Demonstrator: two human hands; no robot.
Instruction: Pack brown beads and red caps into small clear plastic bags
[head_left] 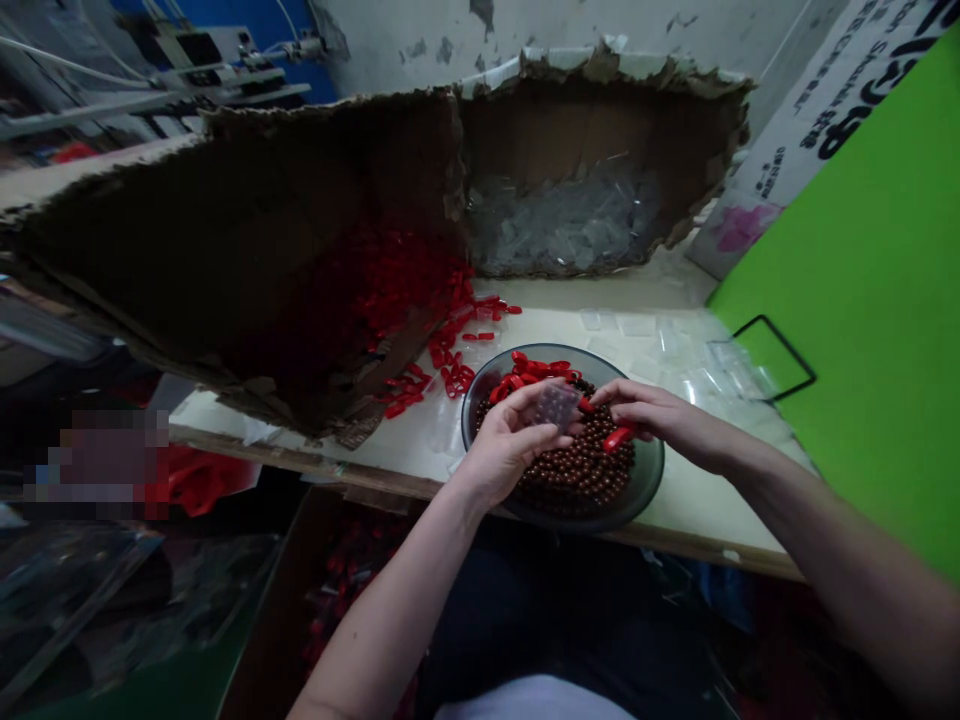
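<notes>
Pale worktop (555, 294) is stretching before a peeling wall (420, 50), carrying a bowl (651, 468) of brown beads (581, 475). Toward its nine o'clock your left hand (514, 430) is pinching a clear case (559, 408); toward three, your right hand's (652, 410) fingers are clamping red pieces (619, 438). You're apparently bringing these together, the next move probably calling for steady alignment.

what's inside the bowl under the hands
The bowl holds brown beads, with red pieces toward its far side. The left hand and right hand hide some contents; the bottom is covered by beads.
</notes>
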